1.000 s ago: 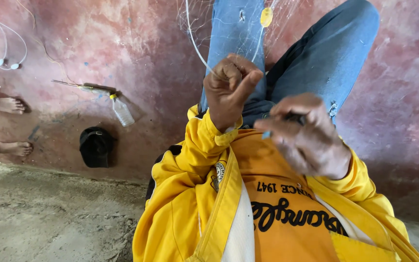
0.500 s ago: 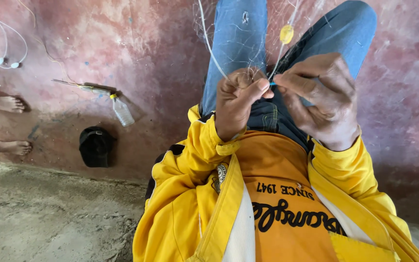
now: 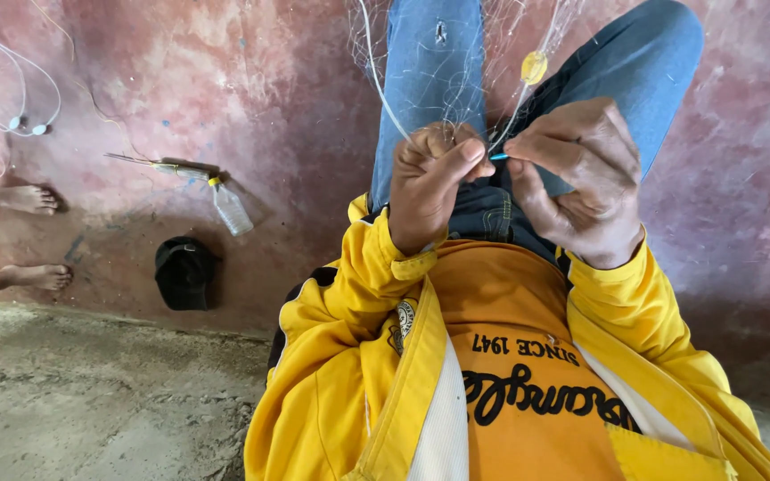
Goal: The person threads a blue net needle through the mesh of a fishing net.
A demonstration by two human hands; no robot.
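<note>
With the left hand [image 3: 434,183] fisted on the fine net [image 3: 430,80] and the right hand [image 3: 581,178] pinching a blue needle [image 3: 498,157] mid-frame, a hard tug could snap the mesh.

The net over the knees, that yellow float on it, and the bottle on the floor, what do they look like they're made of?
Net: probably clear nylon monofilament; the fine mesh is nearly see-through and faintly glossy.
Yellow float: likely moulded plastic or foam; a small, smooth, translucent-looking oval.
Bottle: clear thin plastic, apparently, with a yellow cap; the floor shows through it.
</note>
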